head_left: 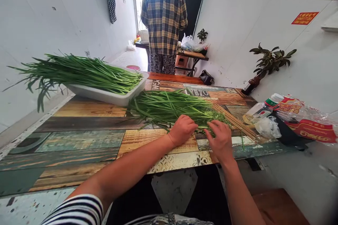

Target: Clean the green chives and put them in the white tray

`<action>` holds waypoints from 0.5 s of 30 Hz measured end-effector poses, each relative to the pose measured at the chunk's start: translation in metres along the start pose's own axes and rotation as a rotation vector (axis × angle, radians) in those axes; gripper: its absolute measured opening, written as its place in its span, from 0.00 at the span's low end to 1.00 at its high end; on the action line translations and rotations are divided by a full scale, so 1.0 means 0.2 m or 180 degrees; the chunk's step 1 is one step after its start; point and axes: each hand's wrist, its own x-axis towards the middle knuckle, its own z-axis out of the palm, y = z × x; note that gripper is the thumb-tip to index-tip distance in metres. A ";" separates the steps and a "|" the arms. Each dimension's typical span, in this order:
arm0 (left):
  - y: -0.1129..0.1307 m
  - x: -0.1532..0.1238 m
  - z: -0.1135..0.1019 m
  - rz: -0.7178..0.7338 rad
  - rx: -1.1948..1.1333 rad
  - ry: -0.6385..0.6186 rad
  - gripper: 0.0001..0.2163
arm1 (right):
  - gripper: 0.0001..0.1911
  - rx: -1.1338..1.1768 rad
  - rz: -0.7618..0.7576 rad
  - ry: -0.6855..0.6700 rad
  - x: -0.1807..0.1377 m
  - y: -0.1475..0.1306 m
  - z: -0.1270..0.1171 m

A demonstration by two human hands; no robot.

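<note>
A loose pile of garlic chives [171, 105] lies across the table in front of me, stem ends to the right. My left hand [183, 129] is closed round a few chive stalks at the pile's near edge. Just to its right, my right hand [219, 134] has its fingers bent at the pale stem ends, thumb and forefinger close together; what sits between them is too small to make out. More garlic chives [97, 74] fill a white tub [105, 96] at the left, leaves hanging over its far-left rim. Thin wooden skewers [237, 123] lie beside the stem ends.
On the right of the wood-patterned table [87, 144] are a plastic bottle [261, 110], a crumpled clear bag [268, 126] and red packaging [311, 126]. A brown bottle [250, 85] holding a plant stands near the wall. A person in a checked shirt [163, 14] stands beyond.
</note>
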 end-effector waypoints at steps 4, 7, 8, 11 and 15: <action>-0.01 0.00 0.00 -0.0028 -0.0006 0.0019 0.12 | 0.10 0.0322 -0.0152 -0.0365 0.01 0.00 0.04; -0.01 0.00 -0.01 0.0005 -0.0008 0.0011 0.12 | 0.12 0.1253 0.0278 -0.0617 0.00 0.03 0.07; -0.01 0.00 -0.02 0.0036 -0.0002 -0.0001 0.12 | 0.13 0.1555 0.0532 -0.0704 -0.01 0.04 0.07; -0.01 0.00 -0.03 0.0168 0.0030 0.0005 0.11 | 0.16 0.2117 0.1429 -0.0875 -0.03 0.03 0.09; 0.00 0.00 -0.02 0.0280 0.0075 -0.0007 0.11 | 0.21 0.2261 0.2195 -0.0742 -0.05 0.06 0.12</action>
